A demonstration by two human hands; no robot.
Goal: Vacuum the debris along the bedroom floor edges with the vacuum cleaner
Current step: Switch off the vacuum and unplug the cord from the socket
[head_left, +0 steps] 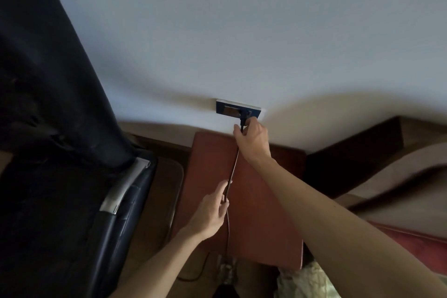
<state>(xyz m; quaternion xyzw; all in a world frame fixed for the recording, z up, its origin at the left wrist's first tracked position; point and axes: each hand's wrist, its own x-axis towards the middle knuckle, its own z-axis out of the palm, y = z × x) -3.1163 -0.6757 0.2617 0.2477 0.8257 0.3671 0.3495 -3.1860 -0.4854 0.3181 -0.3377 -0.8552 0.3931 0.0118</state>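
A pale wall [242, 31] is filling the upper view, with the wall socket [229, 110] sitting low on it. Far left of the socket, a dark cloth [48, 80] is hanging down onto a dark blue object [130, 201] with a grey strip. Directly below the socket, a reddish-brown table [266, 201] is standing against the wall, and a dark headboard [358, 150] is lying to the socket's right. The right hand [254, 140] is reaching up just under the socket, its fingers curling round the black plug [244, 115] at the socket's right end. The left hand [212, 213], further below the socket, is pinching the black power cord [233, 167], which is running taut from the plug down across the table.
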